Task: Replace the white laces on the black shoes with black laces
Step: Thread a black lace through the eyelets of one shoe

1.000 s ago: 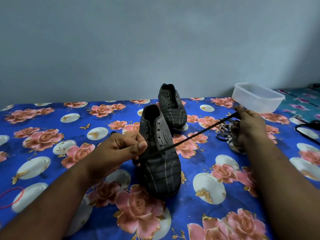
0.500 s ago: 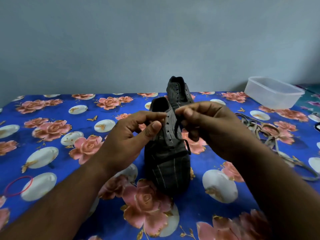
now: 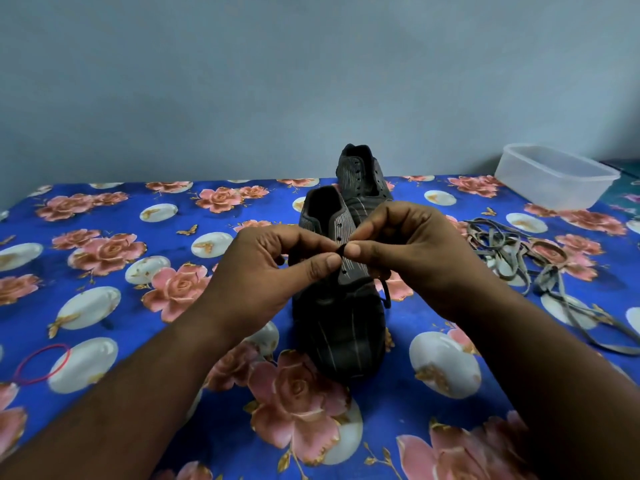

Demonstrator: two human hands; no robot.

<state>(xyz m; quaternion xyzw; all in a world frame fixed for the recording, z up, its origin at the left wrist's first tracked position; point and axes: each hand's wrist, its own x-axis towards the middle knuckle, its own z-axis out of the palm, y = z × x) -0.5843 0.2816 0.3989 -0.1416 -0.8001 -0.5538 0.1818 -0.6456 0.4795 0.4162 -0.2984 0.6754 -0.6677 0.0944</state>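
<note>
**A:** From the head camera, where are the hands?

**B:** Both are raised over the near black shoe (image 3: 341, 317), which stands at the middle of the blue floral cloth (image 3: 114, 306) with its toe toward the wearer. The left hand (image 3: 266, 271) comes in from seven o'clock, the right hand (image 3: 412, 258) from five o'clock, and they meet above the shoe's eyelet rows.

**A:** What have they got hold of?

**B:** A black lace (image 3: 341, 250). Its tip shows as a small dark end pinched between the right thumb and forefinger. The left thumb and forefinger close in right against it, fingers curled; whether they actually grip the lace I cannot tell. A loop of the same lace hangs down beside the shoe at about four o'clock from the pinch.

**A:** And the other shoe?

**B:** The second black shoe (image 3: 362, 178) stands just behind the near one, at twelve o'clock, its eyelets bare.

**A:** The old laces?

**B:** A tangled heap of greyish-white laces (image 3: 512, 254) lies on the cloth at three o'clock from the shoes, one strand trailing toward four o'clock.

**A:** Anything else?

**B:** A clear plastic container (image 3: 554, 178) at two o'clock by the wall, and a red rubber band (image 3: 42, 363) at eight o'clock near the left edge.
</note>
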